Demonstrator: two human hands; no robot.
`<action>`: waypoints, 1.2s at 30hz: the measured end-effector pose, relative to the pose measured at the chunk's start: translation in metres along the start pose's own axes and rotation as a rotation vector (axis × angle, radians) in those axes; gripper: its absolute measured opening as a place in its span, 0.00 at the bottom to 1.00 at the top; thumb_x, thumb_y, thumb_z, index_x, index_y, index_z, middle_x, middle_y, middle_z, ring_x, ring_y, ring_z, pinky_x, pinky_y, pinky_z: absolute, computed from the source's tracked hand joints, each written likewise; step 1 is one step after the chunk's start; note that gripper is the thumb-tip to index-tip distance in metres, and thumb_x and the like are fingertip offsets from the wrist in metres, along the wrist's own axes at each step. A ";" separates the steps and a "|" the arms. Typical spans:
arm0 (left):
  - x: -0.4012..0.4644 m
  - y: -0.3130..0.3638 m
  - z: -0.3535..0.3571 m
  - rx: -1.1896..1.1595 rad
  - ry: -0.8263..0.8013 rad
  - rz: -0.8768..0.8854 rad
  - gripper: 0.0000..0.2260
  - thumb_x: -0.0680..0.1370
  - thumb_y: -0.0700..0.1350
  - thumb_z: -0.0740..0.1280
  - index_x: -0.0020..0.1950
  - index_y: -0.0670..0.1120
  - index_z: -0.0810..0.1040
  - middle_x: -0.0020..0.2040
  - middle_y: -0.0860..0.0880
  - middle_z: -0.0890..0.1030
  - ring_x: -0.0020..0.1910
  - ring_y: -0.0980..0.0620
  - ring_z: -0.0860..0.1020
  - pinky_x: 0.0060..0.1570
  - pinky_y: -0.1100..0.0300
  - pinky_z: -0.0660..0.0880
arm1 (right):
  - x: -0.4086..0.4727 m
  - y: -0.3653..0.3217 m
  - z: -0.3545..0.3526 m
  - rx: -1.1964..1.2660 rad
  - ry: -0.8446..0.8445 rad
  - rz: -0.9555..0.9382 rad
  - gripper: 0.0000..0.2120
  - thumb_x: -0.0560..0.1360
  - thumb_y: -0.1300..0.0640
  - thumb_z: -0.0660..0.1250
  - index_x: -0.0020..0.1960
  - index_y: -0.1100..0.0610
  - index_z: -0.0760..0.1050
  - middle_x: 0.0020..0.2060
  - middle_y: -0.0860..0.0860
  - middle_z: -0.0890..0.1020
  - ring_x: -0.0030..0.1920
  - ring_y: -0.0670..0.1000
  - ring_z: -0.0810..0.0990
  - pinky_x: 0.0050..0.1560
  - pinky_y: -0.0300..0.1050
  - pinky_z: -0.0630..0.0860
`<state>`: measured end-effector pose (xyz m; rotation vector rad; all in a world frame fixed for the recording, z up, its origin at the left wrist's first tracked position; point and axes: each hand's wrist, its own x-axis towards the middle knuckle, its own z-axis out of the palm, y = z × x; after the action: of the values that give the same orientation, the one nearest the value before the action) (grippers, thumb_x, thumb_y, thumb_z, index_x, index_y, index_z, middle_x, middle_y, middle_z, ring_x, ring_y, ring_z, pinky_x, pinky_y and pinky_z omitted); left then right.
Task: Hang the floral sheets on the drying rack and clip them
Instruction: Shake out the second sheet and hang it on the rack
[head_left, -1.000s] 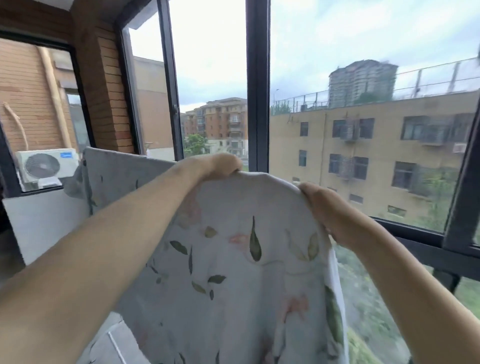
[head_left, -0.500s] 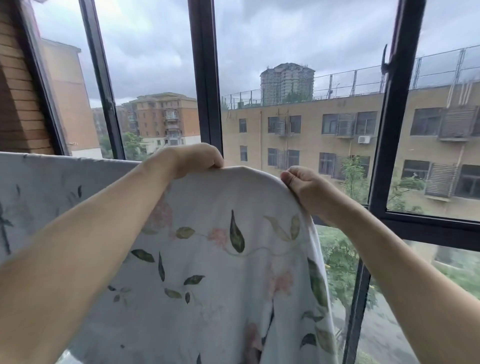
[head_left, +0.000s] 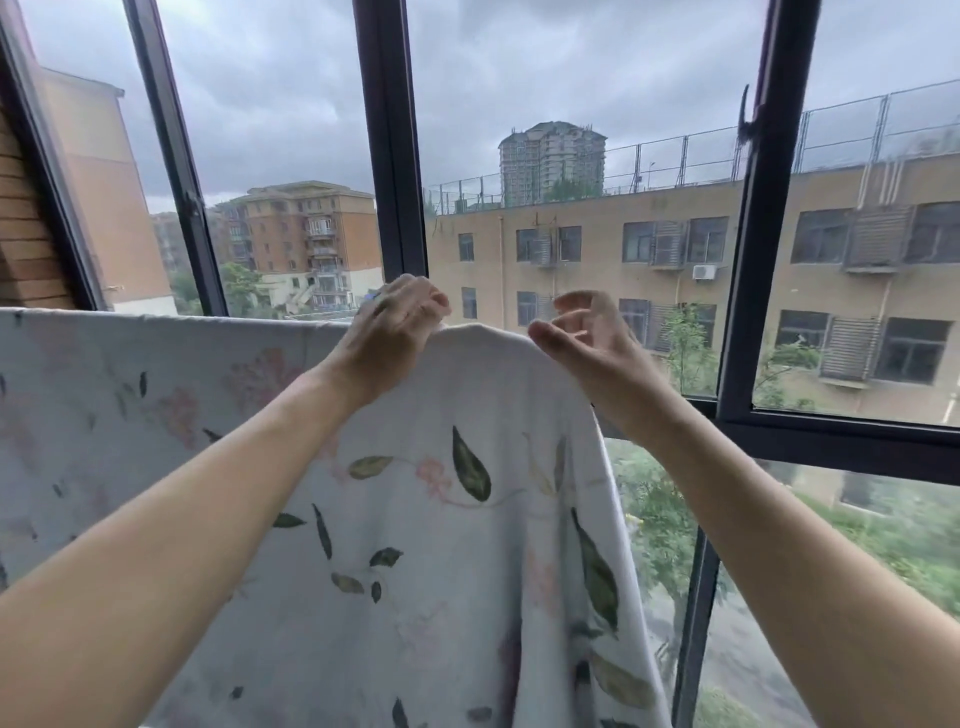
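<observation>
The floral sheet (head_left: 415, 545) hangs draped before the window frame (head_left: 392, 156), its top fold at hand height. The rack beneath is hidden. The fabric is white with green leaves and faint pink blooms. The left hand (head_left: 387, 338) pinches the top fold; a small blue item there is indistinct. The right hand (head_left: 587, 338) hovers just beside the fold, fingers spread.

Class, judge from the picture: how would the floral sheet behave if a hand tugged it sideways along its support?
The floral sheet looks floppy: it drapes in soft folds. It would probably slide or bunch, since no clip shows clearly. The left hand pinches its top edge, suggesting light cloth; the right hand is open beside it.
</observation>
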<state>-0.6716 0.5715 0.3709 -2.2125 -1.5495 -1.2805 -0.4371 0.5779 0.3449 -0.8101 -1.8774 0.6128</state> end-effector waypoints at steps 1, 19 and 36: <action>-0.001 0.001 0.002 0.101 -0.065 0.032 0.17 0.83 0.52 0.52 0.39 0.49 0.73 0.38 0.50 0.75 0.41 0.49 0.74 0.41 0.54 0.68 | 0.002 0.005 0.003 0.030 -0.081 0.070 0.16 0.75 0.46 0.68 0.57 0.51 0.71 0.48 0.48 0.80 0.47 0.46 0.79 0.41 0.38 0.76; -0.001 -0.031 0.042 0.430 0.563 0.190 0.19 0.79 0.45 0.55 0.28 0.48 0.60 0.24 0.51 0.61 0.23 0.50 0.61 0.31 0.61 0.50 | -0.026 0.051 0.062 0.073 0.329 0.033 0.18 0.77 0.47 0.66 0.40 0.62 0.73 0.29 0.52 0.73 0.29 0.48 0.68 0.28 0.44 0.66; -0.201 0.019 0.196 0.182 0.126 -0.176 0.19 0.78 0.57 0.56 0.57 0.43 0.73 0.55 0.44 0.74 0.55 0.44 0.71 0.55 0.51 0.69 | -0.133 0.156 0.033 -0.146 -0.623 0.375 0.18 0.69 0.64 0.68 0.55 0.47 0.74 0.51 0.47 0.80 0.54 0.49 0.77 0.55 0.45 0.75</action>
<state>-0.5683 0.5314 0.1126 -1.8860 -1.7657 -1.2414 -0.3835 0.5775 0.1442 -1.1776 -2.3676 1.0621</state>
